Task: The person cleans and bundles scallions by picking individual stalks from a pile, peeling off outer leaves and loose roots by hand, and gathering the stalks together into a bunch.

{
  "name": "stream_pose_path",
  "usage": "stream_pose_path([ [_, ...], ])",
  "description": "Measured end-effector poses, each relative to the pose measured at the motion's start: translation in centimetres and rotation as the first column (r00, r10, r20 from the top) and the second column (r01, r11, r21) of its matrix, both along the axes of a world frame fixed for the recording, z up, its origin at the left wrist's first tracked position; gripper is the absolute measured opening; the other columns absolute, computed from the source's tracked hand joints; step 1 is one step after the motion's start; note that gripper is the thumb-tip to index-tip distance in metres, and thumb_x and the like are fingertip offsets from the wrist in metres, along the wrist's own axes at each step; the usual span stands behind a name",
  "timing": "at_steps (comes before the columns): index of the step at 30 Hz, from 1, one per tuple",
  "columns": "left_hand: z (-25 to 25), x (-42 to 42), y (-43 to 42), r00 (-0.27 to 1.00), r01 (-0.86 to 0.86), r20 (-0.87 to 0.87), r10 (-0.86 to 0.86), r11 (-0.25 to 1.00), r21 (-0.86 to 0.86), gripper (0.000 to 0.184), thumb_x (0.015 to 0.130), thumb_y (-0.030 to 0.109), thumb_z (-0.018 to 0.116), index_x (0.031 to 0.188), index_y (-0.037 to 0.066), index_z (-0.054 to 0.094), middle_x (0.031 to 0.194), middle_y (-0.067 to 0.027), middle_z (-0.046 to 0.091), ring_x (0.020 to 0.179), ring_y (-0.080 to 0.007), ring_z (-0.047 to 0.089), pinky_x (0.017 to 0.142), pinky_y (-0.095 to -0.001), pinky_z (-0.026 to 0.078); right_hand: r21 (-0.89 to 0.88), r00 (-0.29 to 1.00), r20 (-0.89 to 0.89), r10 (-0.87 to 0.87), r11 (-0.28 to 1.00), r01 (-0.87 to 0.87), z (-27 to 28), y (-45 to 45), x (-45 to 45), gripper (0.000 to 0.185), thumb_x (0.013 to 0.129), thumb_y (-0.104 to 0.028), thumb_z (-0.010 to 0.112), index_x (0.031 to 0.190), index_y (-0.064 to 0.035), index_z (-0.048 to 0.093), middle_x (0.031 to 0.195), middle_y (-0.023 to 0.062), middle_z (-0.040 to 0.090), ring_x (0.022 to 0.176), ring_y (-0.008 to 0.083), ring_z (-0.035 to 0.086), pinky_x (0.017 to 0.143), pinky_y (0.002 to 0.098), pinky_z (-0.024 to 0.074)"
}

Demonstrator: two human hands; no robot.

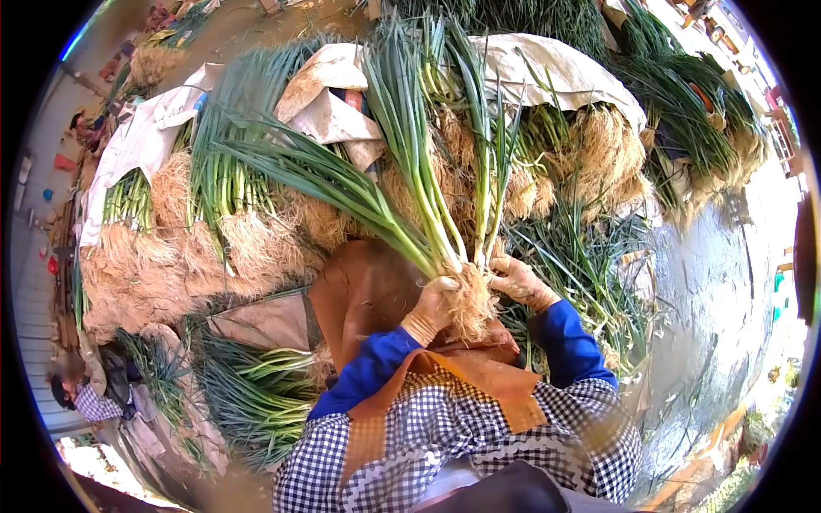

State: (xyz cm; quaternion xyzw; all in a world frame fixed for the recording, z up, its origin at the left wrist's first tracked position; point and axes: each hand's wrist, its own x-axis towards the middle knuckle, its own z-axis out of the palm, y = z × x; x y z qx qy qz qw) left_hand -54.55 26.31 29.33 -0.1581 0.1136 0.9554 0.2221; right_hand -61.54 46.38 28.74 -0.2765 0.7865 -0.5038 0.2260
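In front of my lap stands a bunch of green garlic [419, 188], long flat leaves fanned upward and pale stems meeting at a tangle of tan roots [472, 303]. My left hand [434, 303] is closed around the left side of the bunch's base, just above the roots. From the right, my right hand [520, 284] grips the lower stems of the same bunch with bent fingers. Part of each hand's grip is hidden by stems and roots. A brown apron [351, 295] covers my knees under the bunch.
Rooted bundles [244, 205] line up ahead and to the left, partly under a pale sack cloth [556, 68]. Loose greens [590, 282] lie at my right, more stalks [265, 385] at my left. Wet floor [710, 291] stretches right. Another person [98, 393] sits far left.
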Motion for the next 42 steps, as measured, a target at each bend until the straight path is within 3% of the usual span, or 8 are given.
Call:
stream_pose_path([
  [3, 1.3, 0.5, 0.8, 1.000, -0.018, 0.024, 0.020, 0.997, -0.072, 0.034, 0.070, 0.003, 0.052, 0.105, 0.000, 0.053, 0.089, -0.0110, 0.060, 0.075, -0.0223, 0.061, 0.072, -0.0347, 0.053, 0.203, 0.855, 0.376, -0.357, 0.932, 0.300, 6.6, -0.8, -1.7, 0.047, 0.077, -0.039, 0.067, 0.104, -0.0010, 0.062, 0.096, 0.0146, 0.065, 0.089, 0.0207, 0.061, 0.078, 0.0337, 0.0471],
  [6, -3.6, 0.6, 0.9, 0.999, -0.015, 0.050, 0.020, 0.994, -0.105, 0.031, 0.072, 0.000, 0.052, 0.103, 0.002, 0.053, 0.091, -0.0075, 0.058, 0.079, -0.0195, 0.058, 0.074, -0.0317, 0.050, 0.439, 0.877, -0.293, -0.381, 0.761, 0.478, 7.5, -3.1, -5.4, 0.059, 0.074, -0.058, 0.061, 0.092, -0.0025, 0.062, 0.087, 0.0153, 0.065, 0.084, 0.0271, 0.063, 0.071, 0.0372, 0.0499],
  [14, -4.4, 0.1, 3.5, 0.975, -0.219, -0.144, 0.168, 0.810, -0.544, 0.034, 0.073, -0.006, 0.050, 0.105, 0.003, 0.053, 0.099, -0.0038, 0.054, 0.094, -0.0163, 0.053, 0.083, -0.0268, 0.044, 0.600, 0.862, -0.492, -0.120, 0.672, 0.435, 4.9, -7.7, -5.5, 0.038, 0.088, -0.043, 0.047, 0.080, -0.0096, 0.063, 0.058, 0.0072, 0.059, 0.048, 0.0186, 0.055, 0.051, 0.0335, 0.0489],
  [19, -5.2, -0.3, 2.6, 0.983, -0.176, -0.114, 0.142, 0.902, -0.394, 0.032, 0.075, 0.003, 0.047, 0.106, 0.000, 0.053, 0.100, -0.0090, 0.057, 0.094, -0.0207, 0.056, 0.084, -0.0313, 0.047, -0.151, 0.845, 0.523, -0.115, 0.963, 0.224, 9.8, -0.9, 4.8, 0.021, 0.087, -0.022, 0.056, 0.080, -0.0014, 0.057, 0.061, -0.0020, 0.049, 0.054, 0.0077, 0.045, 0.048, 0.0222, 0.0367],
  [23, -6.0, 0.2, 1.3, 0.999, -0.045, 0.016, 0.048, 0.984, -0.170, 0.048, 0.071, 0.003, 0.048, 0.119, 0.001, 0.048, 0.110, -0.0136, 0.055, 0.096, -0.0270, 0.056, 0.087, -0.0395, 0.047, 0.435, 0.704, 0.316, -0.637, 0.756, 0.489, 3.8, 10.2, 4.3, 0.022, 0.084, -0.027, 0.057, 0.075, -0.0068, 0.056, 0.060, -0.0005, 0.055, 0.049, 0.0111, 0.051, 0.044, 0.0254, 0.0378],
  [26, -1.7, -0.1, 1.7, 0.996, -0.071, -0.066, 0.063, 0.989, -0.133, 0.035, 0.072, 0.002, 0.051, 0.107, 0.001, 0.052, 0.094, -0.0072, 0.058, 0.085, -0.0188, 0.058, 0.078, -0.0322, 0.051, 0.990, 0.997, -0.073, -0.018, 0.123, 0.074, -2.5, 14.7, 2.9, 0.039, 0.082, -0.047, 0.052, 0.088, -0.0101, 0.063, 0.076, 0.0111, 0.065, 0.072, 0.0281, 0.063, 0.062, 0.0393, 0.0481],
  [32, -4.3, 0.5, 1.1, 0.996, -0.091, -0.038, 0.086, 0.981, -0.170, 0.037, 0.073, 0.003, 0.050, 0.110, 0.003, 0.051, 0.094, -0.0093, 0.057, 0.085, -0.0205, 0.059, 0.078, -0.0341, 0.052, 0.056, 0.876, 0.178, -0.448, 0.893, 0.446, 3.3, -1.4, -8.5, 0.043, 0.088, -0.039, 0.051, 0.110, -0.0027, 0.056, 0.085, 0.0054, 0.063, 0.076, 0.0186, 0.058, 0.071, 0.0339, 0.0455],
  [42, -2.3, 0.6, 0.6, 0.990, 0.003, -0.139, 0.026, 0.979, 0.204, 0.048, 0.069, 0.006, 0.051, 0.116, -0.001, 0.047, 0.113, -0.0188, 0.053, 0.098, -0.0331, 0.057, 0.086, -0.0438, 0.049, -0.468, 0.680, 0.733, 0.021, 0.740, 0.482, 1.2, -4.2, -6.8, 0.029, 0.091, -0.032, 0.051, 0.109, -0.0105, 0.055, 0.082, -0.0006, 0.057, 0.067, 0.0055, 0.049, 0.052, 0.0202, 0.0383],
])
